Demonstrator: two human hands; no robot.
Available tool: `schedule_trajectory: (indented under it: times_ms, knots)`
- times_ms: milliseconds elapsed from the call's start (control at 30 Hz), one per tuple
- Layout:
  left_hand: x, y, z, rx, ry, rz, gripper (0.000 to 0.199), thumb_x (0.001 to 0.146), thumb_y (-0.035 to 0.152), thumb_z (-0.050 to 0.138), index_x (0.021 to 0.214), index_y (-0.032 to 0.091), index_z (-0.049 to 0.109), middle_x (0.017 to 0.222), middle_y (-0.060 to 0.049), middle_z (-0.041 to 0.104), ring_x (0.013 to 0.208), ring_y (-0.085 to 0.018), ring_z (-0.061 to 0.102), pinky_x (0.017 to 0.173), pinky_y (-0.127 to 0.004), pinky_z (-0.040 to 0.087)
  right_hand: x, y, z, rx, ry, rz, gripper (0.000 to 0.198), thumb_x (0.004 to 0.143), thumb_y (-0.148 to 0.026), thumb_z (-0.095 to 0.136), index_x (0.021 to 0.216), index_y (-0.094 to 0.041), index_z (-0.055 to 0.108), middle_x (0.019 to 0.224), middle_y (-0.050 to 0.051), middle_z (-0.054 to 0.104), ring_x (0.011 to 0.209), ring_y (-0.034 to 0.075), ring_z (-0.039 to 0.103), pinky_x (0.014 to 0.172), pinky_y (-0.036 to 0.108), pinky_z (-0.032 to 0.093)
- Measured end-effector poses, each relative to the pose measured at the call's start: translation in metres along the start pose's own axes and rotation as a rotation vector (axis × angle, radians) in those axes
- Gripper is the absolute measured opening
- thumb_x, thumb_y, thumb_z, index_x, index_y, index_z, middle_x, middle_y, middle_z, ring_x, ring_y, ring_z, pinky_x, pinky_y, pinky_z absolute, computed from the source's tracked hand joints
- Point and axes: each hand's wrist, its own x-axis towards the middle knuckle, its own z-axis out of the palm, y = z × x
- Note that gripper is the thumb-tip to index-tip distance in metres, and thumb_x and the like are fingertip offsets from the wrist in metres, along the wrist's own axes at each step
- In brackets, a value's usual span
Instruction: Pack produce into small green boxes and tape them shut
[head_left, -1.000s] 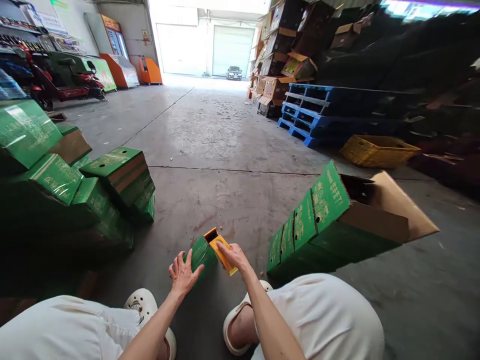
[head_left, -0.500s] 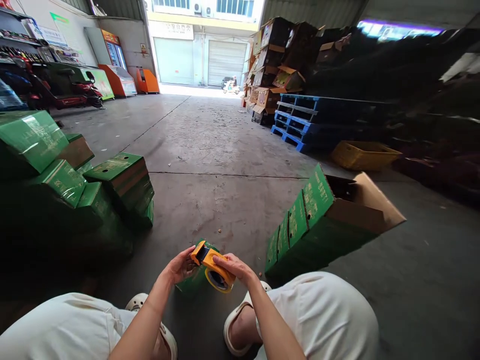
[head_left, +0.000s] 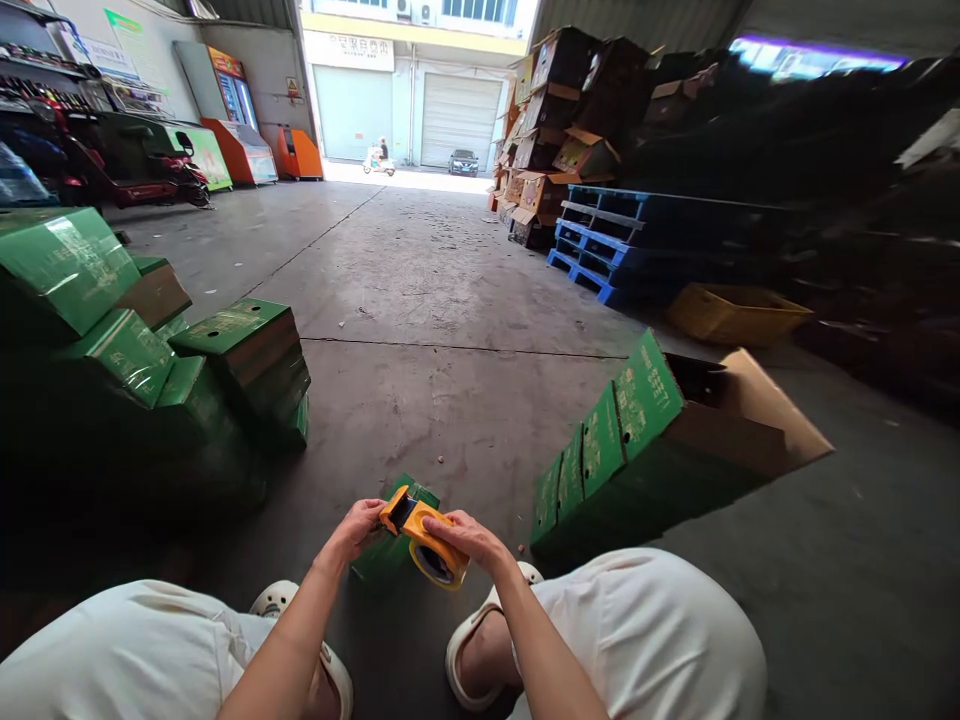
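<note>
My right hand (head_left: 459,537) is wrapped round an orange tape dispenser (head_left: 426,524), fingers over its body. A roll of tape (head_left: 436,566) hangs at its lower side. At the dispenser's cutting end, the fingers of my left hand (head_left: 361,524) are pressed together and touch it; whether they pinch a tape end is too small to see. Below both hands a green carton (head_left: 384,562) stands on the floor between my feet, partly hidden by the hands and dispenser.
Green cartons (head_left: 238,335) are piled at my left. To my right is a leaning row of green cartons (head_left: 600,450), with a brown flap up at its end. Farther off are blue pallets (head_left: 596,240), a yellow crate (head_left: 739,315) and stacked brown boxes (head_left: 541,190).
My left fingers have closed together at the dispenser's cutting end; before, they were more spread. My right hand keeps its hold. Outside, a scooter has moved left and a car has appeared.
</note>
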Motion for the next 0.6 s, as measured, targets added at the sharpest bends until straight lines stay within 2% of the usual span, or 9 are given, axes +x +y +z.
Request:
schedule_trajectory:
  times_ms: [133, 233, 333, 467, 600]
  knots:
    - [0.008, -0.007, 0.004, 0.049, 0.058, 0.054, 0.050, 0.049, 0.055, 0.092, 0.073, 0.017, 0.070, 0.062, 0.001, 0.065, 0.053, -0.012, 0.058, 0.052, -0.023, 0.041, 0.001, -0.005, 0.004, 0.026, -0.008, 0.021, 0.050, 0.087, -0.064, 0.074, 0.081, -0.015, 0.069, 0.073, -0.001, 0.063, 0.065, 0.010, 0.052, 0.058, 0.019, 0.040]
    - [0.017, -0.008, 0.001, 0.103, 0.110, 0.096, 0.051, 0.050, 0.059, 0.090, 0.071, 0.016, 0.071, 0.060, 0.000, 0.065, 0.053, -0.013, 0.058, 0.052, -0.024, 0.041, 0.001, -0.011, 0.008, -0.010, 0.008, 0.052, 0.049, 0.089, -0.064, 0.072, 0.085, -0.015, 0.072, 0.076, 0.000, 0.066, 0.066, 0.011, 0.054, 0.058, 0.020, 0.039]
    - [0.027, -0.003, -0.016, 0.165, 0.185, 0.139, 0.053, 0.051, 0.062, 0.090, 0.068, 0.016, 0.071, 0.056, 0.000, 0.062, 0.052, -0.013, 0.055, 0.053, -0.025, 0.039, -0.002, -0.008, 0.004, -0.111, 0.006, 0.098, 0.048, 0.089, -0.064, 0.072, 0.089, -0.016, 0.074, 0.079, 0.001, 0.068, 0.068, 0.012, 0.056, 0.059, 0.021, 0.040]
    - [0.040, 0.005, -0.049, 0.252, 0.293, 0.208, 0.053, 0.052, 0.065, 0.088, 0.067, 0.016, 0.073, 0.054, 0.001, 0.060, 0.054, -0.013, 0.051, 0.055, -0.024, 0.035, -0.011, 0.012, -0.016, -0.313, -0.002, 0.251, 0.050, 0.083, -0.066, 0.077, 0.084, -0.016, 0.074, 0.075, 0.002, 0.068, 0.065, 0.014, 0.057, 0.058, 0.024, 0.041]
    - [0.052, 0.001, -0.060, 0.318, 0.339, 0.253, 0.051, 0.058, 0.067, 0.081, 0.069, 0.018, 0.075, 0.053, 0.003, 0.057, 0.056, -0.014, 0.049, 0.058, -0.026, 0.034, -0.019, 0.029, -0.026, -0.267, -0.059, 0.316, 0.046, 0.083, -0.064, 0.076, 0.083, -0.018, 0.072, 0.081, 0.004, 0.071, 0.072, 0.017, 0.064, 0.061, 0.025, 0.047]
